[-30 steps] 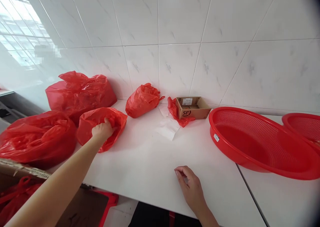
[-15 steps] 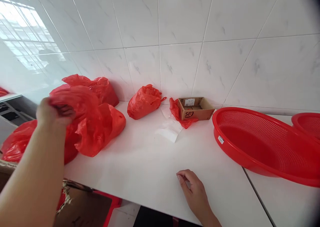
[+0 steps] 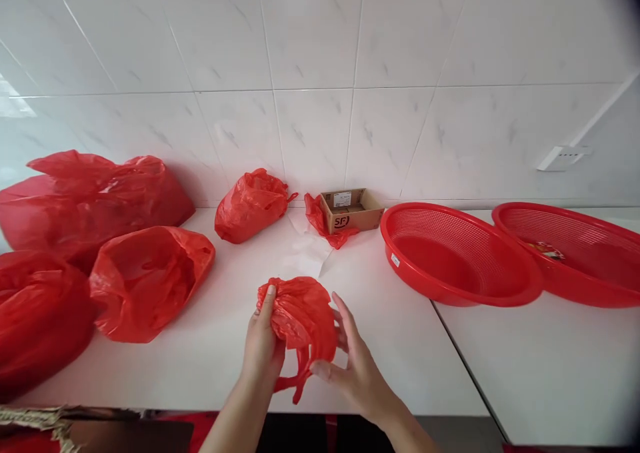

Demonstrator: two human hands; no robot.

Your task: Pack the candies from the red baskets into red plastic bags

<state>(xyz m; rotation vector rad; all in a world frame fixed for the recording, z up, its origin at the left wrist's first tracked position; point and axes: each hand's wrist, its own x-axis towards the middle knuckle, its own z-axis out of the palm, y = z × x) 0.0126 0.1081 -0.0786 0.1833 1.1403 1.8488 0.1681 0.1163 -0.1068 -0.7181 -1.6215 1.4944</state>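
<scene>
In the head view, a crumpled red plastic bag (image 3: 305, 313) is held over the front of the white table, its loose handles dangling below. My left hand (image 3: 266, 340) is closed on the bag's left side, thumb in front. Around the right edge of the bag, my right hand (image 3: 355, 363) is open, fingers spread and thumb near the lower edge; whether its fingertips press on the plastic I cannot tell. To the left, an open-mouthed red bag (image 3: 155, 283) rests on the table.
Bulging red bags (image 3: 100, 200) fill the table's left side. Near the wall are a smaller wrapped red bag (image 3: 253, 206) and a small cardboard box (image 3: 357, 220). Two red perforated baskets (image 3: 465, 260) stand to the right. A torn-edged carton (image 3: 125, 433) is below the front left edge.
My left hand has brought the red bag from the far left to the middle. My right hand has risen from the table to the bag, and its fingers have spread. The view has turned right.
</scene>
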